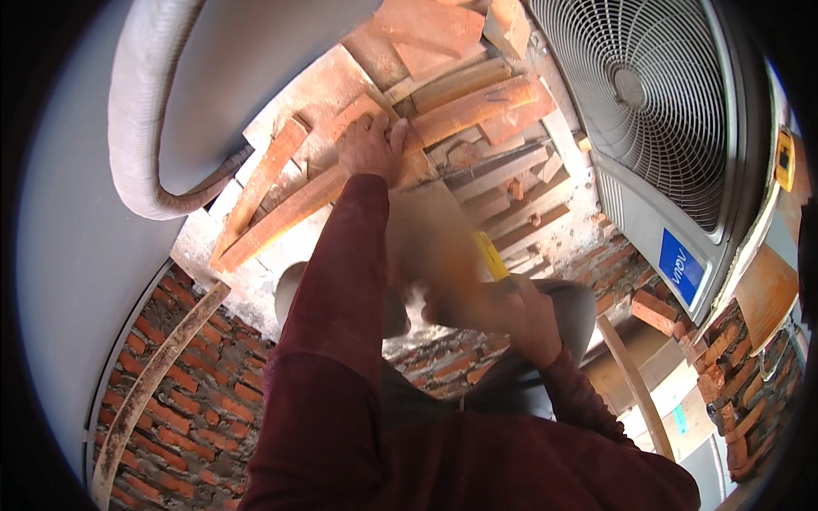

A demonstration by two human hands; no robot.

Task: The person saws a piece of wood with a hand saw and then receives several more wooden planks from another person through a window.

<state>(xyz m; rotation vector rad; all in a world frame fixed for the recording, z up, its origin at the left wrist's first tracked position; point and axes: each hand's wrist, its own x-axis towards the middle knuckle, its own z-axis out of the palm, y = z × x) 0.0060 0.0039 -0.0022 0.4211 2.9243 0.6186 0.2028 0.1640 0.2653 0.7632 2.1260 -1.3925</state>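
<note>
Sweater: dark red [477, 460], nearest, its sleeves running out to both hands.
Left hand: [372, 146] palm down over the long plank [294, 215]; whether it grips or only presses, I cannot tell.
Right hand: [532, 324] closed around a blurred tool with a yellow strip [490, 255], held in front of the knees.
Long plank: slants from the pale slab's [194, 244] left edge to the left hand.
Short plank: [262, 183] angled away from the long one, their ends meeting near that left edge.
Slab's far side: loose wood pieces [439, 38].
Right: fan unit [630, 85].
Left: grey hose [136, 111].
Lower left: brickwork [187, 383].
</note>
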